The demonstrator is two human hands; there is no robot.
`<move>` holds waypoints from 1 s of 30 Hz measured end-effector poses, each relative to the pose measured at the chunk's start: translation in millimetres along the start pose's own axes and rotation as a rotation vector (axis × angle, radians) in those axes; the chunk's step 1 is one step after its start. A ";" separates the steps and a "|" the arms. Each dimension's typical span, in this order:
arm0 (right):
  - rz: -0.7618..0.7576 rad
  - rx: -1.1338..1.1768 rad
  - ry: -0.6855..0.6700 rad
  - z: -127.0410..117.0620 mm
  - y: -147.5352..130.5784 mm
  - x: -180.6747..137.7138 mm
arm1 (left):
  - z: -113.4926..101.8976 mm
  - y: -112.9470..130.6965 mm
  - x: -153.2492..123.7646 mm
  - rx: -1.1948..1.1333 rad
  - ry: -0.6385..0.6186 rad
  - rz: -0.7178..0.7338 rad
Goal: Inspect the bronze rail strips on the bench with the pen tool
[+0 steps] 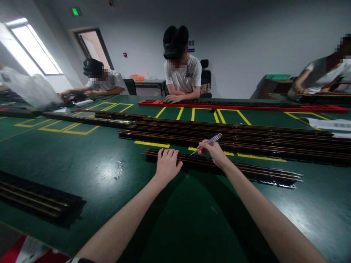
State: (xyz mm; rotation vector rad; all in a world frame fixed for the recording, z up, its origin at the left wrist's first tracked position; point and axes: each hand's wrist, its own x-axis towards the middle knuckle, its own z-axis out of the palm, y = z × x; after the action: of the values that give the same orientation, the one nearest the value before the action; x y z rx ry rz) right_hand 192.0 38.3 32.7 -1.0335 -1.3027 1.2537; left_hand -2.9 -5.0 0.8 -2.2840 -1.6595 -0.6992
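Note:
My left hand (166,163) rests palm down on the left end of a long dark rail strip (246,171) lying across the green table (109,175); its fingers lie flat and together on the strip. My right hand (213,150) pinches a clear-handled screwdriver (208,141), tip pointing down-left at the same strip. A stack of several longer dark rails (233,137) lies just behind both hands.
A long red tray (246,106) runs along the far edge, where a person in a white shirt (182,75) leans. Other people sit at far left (100,82) and far right (326,75). Another dark rail section (35,201) lies near left. Yellow floor-style markings (71,128) cross the table.

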 end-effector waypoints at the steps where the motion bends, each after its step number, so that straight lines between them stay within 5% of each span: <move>1: -0.002 -0.001 0.000 0.0 -0.1 -0.3 | 0.1 0.0 0.1 -0.001 0.003 0.001; 30: -0.101 -0.261 -0.150 9.3 -10.7 -7.3 | 3.9 -3.0 -0.8 0.022 0.024 0.092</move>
State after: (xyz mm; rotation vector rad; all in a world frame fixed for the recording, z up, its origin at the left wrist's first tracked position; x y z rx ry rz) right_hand 184.4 28.9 43.1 -1.0547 -1.6476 1.1218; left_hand -5.0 -2.9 -3.3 -2.3106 -1.5335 -0.6816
